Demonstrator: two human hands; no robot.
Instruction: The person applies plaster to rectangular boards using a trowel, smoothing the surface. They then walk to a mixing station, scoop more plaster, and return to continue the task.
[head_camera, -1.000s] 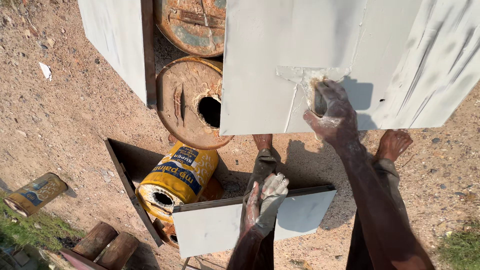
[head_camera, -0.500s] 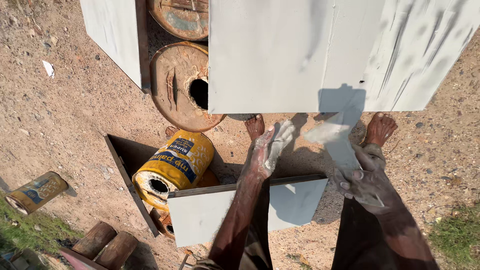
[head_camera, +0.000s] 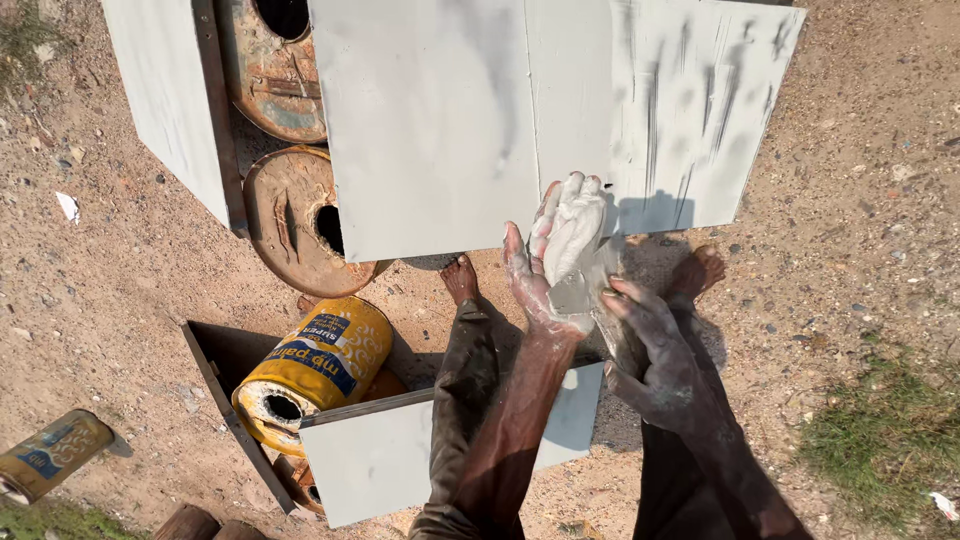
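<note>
My left hand (head_camera: 560, 260), palm open and heaped with white putty (head_camera: 575, 235), sits below the grey panel (head_camera: 450, 120) while my right hand (head_camera: 655, 365) pinches the scraper blade (head_camera: 600, 310); best scoop thin, even loads.

The left hand (head_camera: 562, 262) covers whatever lies between it and the right hand (head_camera: 655, 360), so that cannot be told. The grey panel (head_camera: 470, 120) is cut off at the top edge, and the small can (head_camera: 45, 458) at the left edge.
</note>
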